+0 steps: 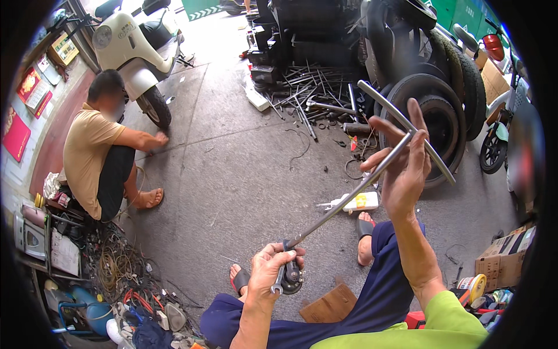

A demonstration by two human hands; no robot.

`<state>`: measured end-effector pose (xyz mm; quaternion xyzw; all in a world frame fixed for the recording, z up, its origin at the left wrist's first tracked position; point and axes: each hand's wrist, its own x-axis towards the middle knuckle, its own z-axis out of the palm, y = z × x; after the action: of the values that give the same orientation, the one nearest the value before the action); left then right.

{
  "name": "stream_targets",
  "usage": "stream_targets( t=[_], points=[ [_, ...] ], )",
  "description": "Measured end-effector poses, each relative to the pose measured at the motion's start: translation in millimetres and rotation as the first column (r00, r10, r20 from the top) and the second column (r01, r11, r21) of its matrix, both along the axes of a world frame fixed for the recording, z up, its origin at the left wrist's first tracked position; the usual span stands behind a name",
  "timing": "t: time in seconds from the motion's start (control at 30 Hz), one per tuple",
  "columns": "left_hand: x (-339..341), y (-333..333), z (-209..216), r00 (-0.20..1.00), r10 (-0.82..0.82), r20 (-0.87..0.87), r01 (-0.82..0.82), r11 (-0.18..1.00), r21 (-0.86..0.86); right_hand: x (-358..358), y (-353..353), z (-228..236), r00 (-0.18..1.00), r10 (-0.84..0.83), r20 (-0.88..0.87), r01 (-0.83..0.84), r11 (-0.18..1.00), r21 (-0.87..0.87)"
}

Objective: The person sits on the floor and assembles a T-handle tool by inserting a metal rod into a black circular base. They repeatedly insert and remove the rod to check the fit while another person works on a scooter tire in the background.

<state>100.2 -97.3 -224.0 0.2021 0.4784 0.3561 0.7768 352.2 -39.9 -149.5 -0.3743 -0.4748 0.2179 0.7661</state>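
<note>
Across my front slants a long T-handle wrench (343, 198), its crossbar at the upper right. My right hand (407, 168) is around the junction of shaft and crossbar, fingers loosely bent and partly spread against the metal. Down at the other end, a black round mechanical part (292, 278) meets the tip of the shaft. My left hand (270, 267) is closed on that part and also holds a small open-ended spanner (278, 283), whose jaw sticks out below the thumb. The exact joint between shaft and part is covered by my fingers.
Ahead lies a pile of metal tools (314, 93) beside stacked tyres (430, 116). A white bottle (361, 201) rests near my foot, and brown cardboard (329, 303) lies between my legs. Another person (102, 145) squats at left by a scooter (133, 52). Tangled cables (116, 262) cover the lower left.
</note>
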Motion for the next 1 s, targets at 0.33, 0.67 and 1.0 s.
stream_targets(
  t=[0.33,0.67,1.0],
  points=[
    [-5,-7,-4,0.997,-0.077,0.016,0.078,0.996,-0.046,38,1,3,0.956,-0.108,0.272,0.071,0.987,0.144],
    [-18,-22,-18,0.984,-0.178,0.022,0.18,0.969,-0.167,51,-7,-3,0.862,-0.006,0.506,-0.072,0.988,0.135],
    [-26,-30,-29,0.988,-0.155,0.005,0.154,0.982,-0.107,41,-12,2,0.848,-0.048,0.527,-0.024,0.992,0.127]
  ],
)
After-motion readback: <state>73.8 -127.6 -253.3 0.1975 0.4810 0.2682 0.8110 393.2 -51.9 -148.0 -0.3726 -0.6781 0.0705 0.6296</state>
